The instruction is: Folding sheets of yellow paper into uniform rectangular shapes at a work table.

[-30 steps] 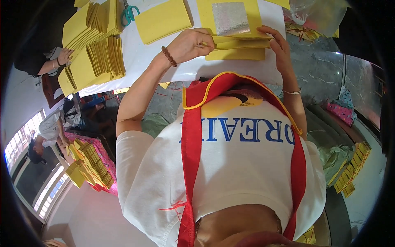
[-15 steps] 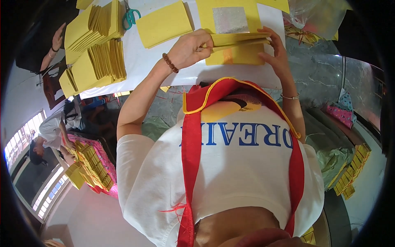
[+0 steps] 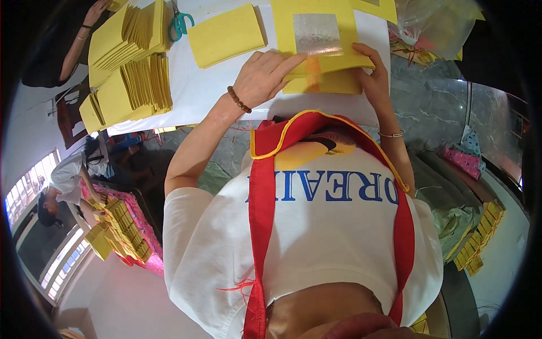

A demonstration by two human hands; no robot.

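A yellow paper sheet (image 3: 347, 37) with a silver foil square (image 3: 316, 35) and an orange patch (image 3: 313, 66) lies before me, its near edge bowed up above more yellow paper (image 3: 333, 85). My left hand (image 3: 264, 78) is at the left end of that edge, index finger stretched over the top and the other fingers bent at the edge; its thumb is hidden. At the right end, my right hand (image 3: 374, 73) grips the edge, index finger above and thumb below. To the left rests a flat yellow paper stack (image 3: 227, 35).
Folded yellow paper bundles (image 3: 127, 68) and teal-handled scissors (image 3: 180, 25) are on the white table (image 3: 195, 93). A clear plastic bag (image 3: 432, 25) stands at right. One co-worker's arm (image 3: 79, 48) shows far left; another person (image 3: 73, 178) handles yellow bundles below.
The raised near edge of the sheet has come down toward me, uncovering the whole foil square. My left hand's index finger has straightened over the paper; my right hand moved slightly down.
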